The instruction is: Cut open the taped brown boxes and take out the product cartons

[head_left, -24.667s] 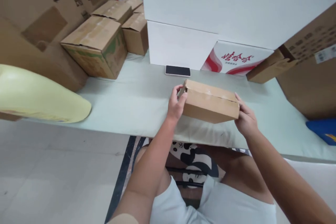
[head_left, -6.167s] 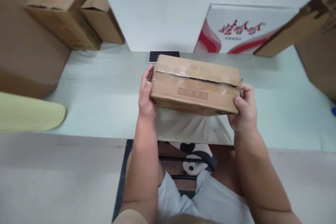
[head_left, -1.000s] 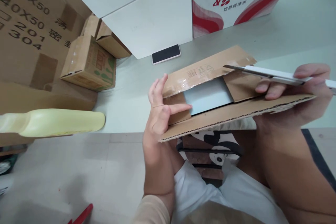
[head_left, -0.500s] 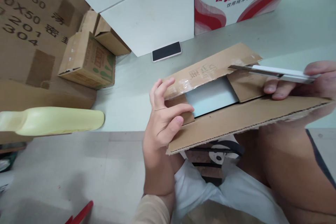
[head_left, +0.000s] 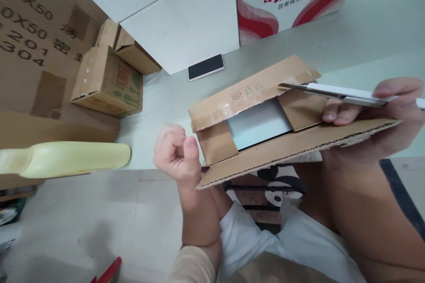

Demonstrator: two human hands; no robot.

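Note:
A cardboard box [head_left: 219, 139] is tilted above the table's front edge, its long flaps spread apart. Between them shows a smooth pale-blue surface [head_left: 260, 124]; whether it lies inside the box or is the table seen through it, I cannot tell. My right hand [head_left: 395, 101] grips a white box cutter [head_left: 352, 92] with its dark blade out over the upper flap. Fingers of that same hand rest on the box's right end. My left hand [head_left: 175, 152] is curled into a fist just off the box's left end, slightly blurred, with nothing visible in it.
A phone [head_left: 206, 67] lies on the table [head_left: 159, 117] by a white cabinet [head_left: 186, 31]. Behind stands a red-and-white carton [head_left: 285, 4]. Small cardboard boxes [head_left: 109, 79] and a large carton [head_left: 26, 66] are at left, with a yellow bottle-shaped object [head_left: 76, 158] in front.
My left hand has let go of the box's left end, moved left and curled into a fist. The right hand still holds the box cutter; the view has shifted slightly.

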